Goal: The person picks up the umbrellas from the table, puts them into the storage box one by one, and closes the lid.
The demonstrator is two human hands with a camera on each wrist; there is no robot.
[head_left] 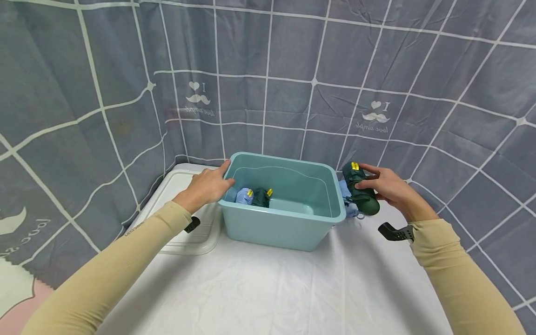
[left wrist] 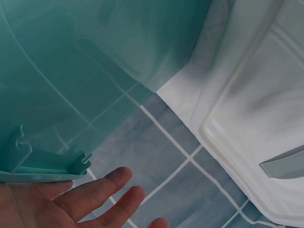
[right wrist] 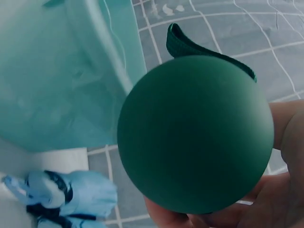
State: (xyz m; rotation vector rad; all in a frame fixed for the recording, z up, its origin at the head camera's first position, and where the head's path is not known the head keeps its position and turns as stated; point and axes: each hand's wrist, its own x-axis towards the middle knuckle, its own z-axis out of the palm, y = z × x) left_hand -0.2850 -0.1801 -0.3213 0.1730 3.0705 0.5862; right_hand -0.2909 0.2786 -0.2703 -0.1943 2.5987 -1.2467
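Observation:
A folded dark green umbrella with a yellow tag is held up by my right hand just beyond the bin's right end. Its smooth round handle end faces the right wrist camera, thumb and fingers around the sides. My left hand rests on the left rim of the teal plastic bin; in the left wrist view its fingers stretch out loosely beside the rim. Inside the bin, at the left, lie a light blue bundle and a dark green bundle, both with yellow tags.
Light blue folded umbrellas lie by the bin's right end, partly behind the held one in the head view. A white lid lies left of the bin on the white-covered table. Grey checked curtains stand behind and at both sides.

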